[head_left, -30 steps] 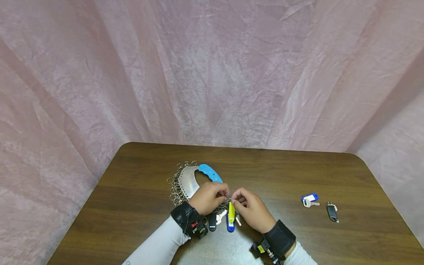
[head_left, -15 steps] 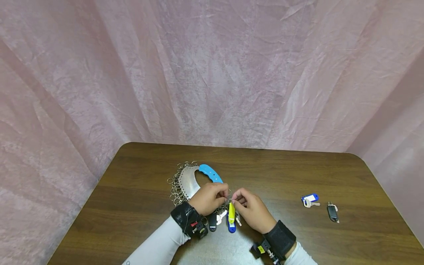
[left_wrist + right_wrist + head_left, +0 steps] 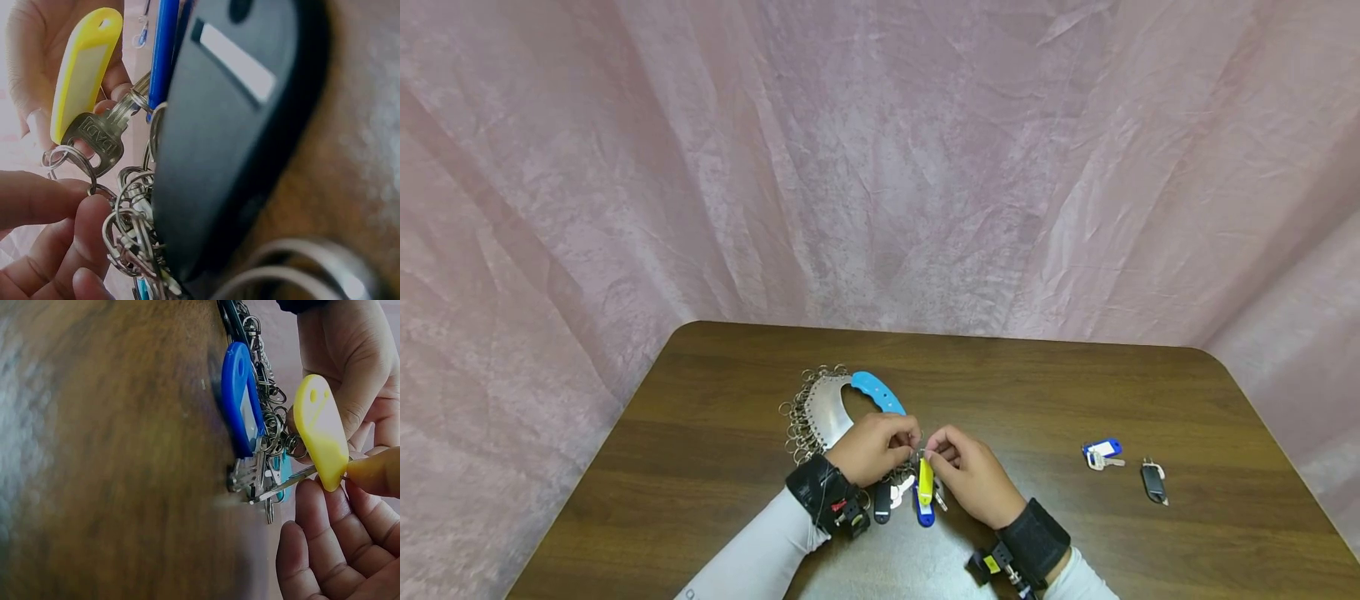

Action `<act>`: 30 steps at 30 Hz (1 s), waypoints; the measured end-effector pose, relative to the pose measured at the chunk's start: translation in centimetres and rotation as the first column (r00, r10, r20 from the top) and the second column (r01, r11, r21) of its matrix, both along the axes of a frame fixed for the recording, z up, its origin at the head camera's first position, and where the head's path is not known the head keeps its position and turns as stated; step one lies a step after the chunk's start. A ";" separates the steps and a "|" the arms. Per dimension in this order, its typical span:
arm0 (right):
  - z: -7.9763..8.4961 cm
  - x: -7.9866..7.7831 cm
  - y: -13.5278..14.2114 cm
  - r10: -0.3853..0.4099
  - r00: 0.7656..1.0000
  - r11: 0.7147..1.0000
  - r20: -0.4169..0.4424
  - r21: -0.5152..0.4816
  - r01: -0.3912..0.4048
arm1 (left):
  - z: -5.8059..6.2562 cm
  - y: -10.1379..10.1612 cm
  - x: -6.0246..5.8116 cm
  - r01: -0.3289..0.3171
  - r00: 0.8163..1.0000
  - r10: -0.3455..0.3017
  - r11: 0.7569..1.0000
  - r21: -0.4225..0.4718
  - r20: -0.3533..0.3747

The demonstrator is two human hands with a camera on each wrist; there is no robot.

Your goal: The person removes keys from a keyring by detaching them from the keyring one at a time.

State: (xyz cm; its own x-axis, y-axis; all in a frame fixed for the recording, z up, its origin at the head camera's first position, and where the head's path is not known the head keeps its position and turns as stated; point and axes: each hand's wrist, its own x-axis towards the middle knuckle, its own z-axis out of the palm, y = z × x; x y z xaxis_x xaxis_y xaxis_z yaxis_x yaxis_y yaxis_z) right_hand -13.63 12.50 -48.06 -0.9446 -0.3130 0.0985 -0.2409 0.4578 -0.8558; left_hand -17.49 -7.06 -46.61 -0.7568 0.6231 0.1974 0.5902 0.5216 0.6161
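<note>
My left hand (image 3: 872,448) pinches a small metal ring at the near end of a curved metal plate (image 3: 826,412) with a blue handle (image 3: 877,392). Facing it, my right hand (image 3: 973,477) pinches the ring end of a yellow key tag (image 3: 926,482). A silver key (image 3: 100,139) sits beside that tag, near a split ring (image 3: 67,156) at the left fingertips. Whether the rings are linked is hard to tell. Below the hands lie a blue key tag (image 3: 925,512) and a black key tag (image 3: 882,504), with keys.
Many small rings (image 3: 797,429) with clasps line the plate's outer edge. On the right of the wooden table (image 3: 1015,375) lie another blue tag (image 3: 1105,446) with a key and another black tag (image 3: 1153,482). A pink curtain (image 3: 880,167) hangs behind.
The yellow tag and the blue tag under it have shifted very slightly to the right. Both hands stay almost still, holding their rings.
</note>
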 end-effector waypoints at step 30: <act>-0.1 0.0 -0.1 0.014 1.000 1.000 0.019 -0.015 -0.014 | 0.0 0.2 0.2 -0.057 0.996 0.058 0.998 -0.017 0.070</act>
State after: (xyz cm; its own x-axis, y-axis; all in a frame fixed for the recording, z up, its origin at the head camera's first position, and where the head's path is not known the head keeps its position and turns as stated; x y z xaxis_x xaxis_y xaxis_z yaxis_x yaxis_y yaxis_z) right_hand -13.66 12.43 -48.11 -0.9418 -0.3251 0.0854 -0.2311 0.4417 -0.8669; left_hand -17.29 -6.86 -46.58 -0.8034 0.5803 0.1337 0.5143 0.5629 0.6470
